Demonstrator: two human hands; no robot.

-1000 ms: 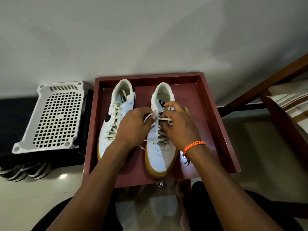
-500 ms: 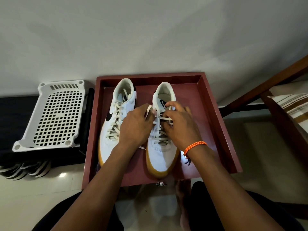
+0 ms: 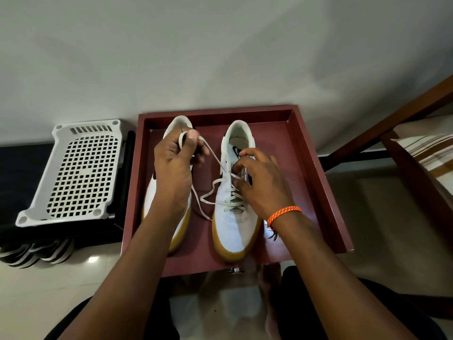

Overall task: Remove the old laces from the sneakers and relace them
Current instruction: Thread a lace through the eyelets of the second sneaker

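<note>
Two white sneakers with gum-coloured soles sit side by side in a dark red tray point(image 3: 318, 173), toes pointing toward the person. The left hand point(image 3: 175, 163) is lifted over the left sneaker point(image 3: 179, 231), hiding most of it, and it's got the lace point(image 3: 215, 158) pinched between thumb and curled fingers, a small loop poking out above the thumb. From there the lace runs taut down to the top eyelets of the right sneaker point(image 3: 235, 231), and a slack bit snakes across the tray floor between the two shoes, its tip lying near the left one. The right hand point(image 3: 259, 182) is on the right sneaker's tongue area, fingertips curled in and pinching the lace right at the upper eyelets; the lower rows are laced in a criss-cross. There's an orange braided band point(image 3: 284, 213) on that wrist. Off to the left is a white plastic rack point(image 3: 73, 173) with a grid top on something black, striped sandals point(image 3: 36, 251) tucked underneath on the floor. A wooden chair frame point(image 3: 392, 119) with a striped cushion shows on the right, pale wall behind everything.
</note>
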